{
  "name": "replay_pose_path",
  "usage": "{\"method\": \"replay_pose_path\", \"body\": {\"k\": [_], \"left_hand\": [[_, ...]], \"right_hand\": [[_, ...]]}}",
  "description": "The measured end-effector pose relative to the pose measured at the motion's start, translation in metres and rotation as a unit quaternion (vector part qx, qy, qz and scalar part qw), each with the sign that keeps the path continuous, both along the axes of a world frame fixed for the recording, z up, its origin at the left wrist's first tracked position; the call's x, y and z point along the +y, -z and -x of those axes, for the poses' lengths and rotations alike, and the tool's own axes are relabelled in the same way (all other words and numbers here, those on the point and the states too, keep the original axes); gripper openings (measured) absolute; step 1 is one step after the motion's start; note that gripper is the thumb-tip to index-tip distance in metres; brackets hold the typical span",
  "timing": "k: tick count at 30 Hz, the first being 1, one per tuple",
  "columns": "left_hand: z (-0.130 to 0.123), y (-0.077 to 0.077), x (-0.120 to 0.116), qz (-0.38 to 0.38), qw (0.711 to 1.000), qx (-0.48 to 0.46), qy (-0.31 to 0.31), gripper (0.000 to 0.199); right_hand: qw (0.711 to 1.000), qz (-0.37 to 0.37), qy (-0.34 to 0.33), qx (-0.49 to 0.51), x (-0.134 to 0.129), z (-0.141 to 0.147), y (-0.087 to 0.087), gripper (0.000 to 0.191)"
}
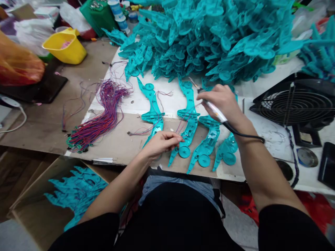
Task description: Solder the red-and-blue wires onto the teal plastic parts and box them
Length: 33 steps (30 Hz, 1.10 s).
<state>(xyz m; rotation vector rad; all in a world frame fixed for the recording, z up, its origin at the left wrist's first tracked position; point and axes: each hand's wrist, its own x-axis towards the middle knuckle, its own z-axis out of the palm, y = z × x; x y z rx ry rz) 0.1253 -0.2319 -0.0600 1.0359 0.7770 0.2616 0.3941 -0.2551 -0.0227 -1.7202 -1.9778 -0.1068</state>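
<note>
My right hand [222,104] grips a soldering iron [216,111], its tip raised to the upper left above the table and its black cord trailing over my wrist. Fingers pinched, my left hand [167,143] is at the lower part of a teal plastic piece [190,127]; thin red and blue wires [180,126] run to its fingertips. What lies exactly between those fingertips is too small to make out. Another teal piece [154,104] with wires across it lies to the left, and two more [209,137] [227,153] lie to the right.
A large heap of teal pieces [199,38] fills the back. A bundle of red and blue wires [104,111] lies at left. On the right stands a black fan [290,101]. Below the table's left edge, a cardboard box [34,212] holds teal pieces. A yellow tub [66,48] stands back left.
</note>
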Motion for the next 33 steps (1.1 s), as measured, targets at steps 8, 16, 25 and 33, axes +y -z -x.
{"method": "replay_pose_path", "body": {"k": [8,16,25,33], "left_hand": [[-0.041,0.011,0.004,-0.010,0.997,0.003,-0.079,0.023],[-0.044,0.006,0.007,-0.039,0.999,0.009,-0.016,0.022],[-0.054,0.014,0.025,-0.212,0.976,0.047,0.032,0.009],[-0.065,0.033,0.030,-0.291,0.953,0.066,0.052,0.009]], "right_hand": [[0.966,-0.008,0.050,0.252,-0.014,0.043,0.032,0.017],[0.867,0.017,0.103,0.487,-0.070,0.087,0.053,0.032],[0.917,-0.062,0.185,0.347,-0.088,0.088,0.057,0.030],[0.914,-0.162,0.187,0.320,-0.136,0.095,0.068,0.014]]}}
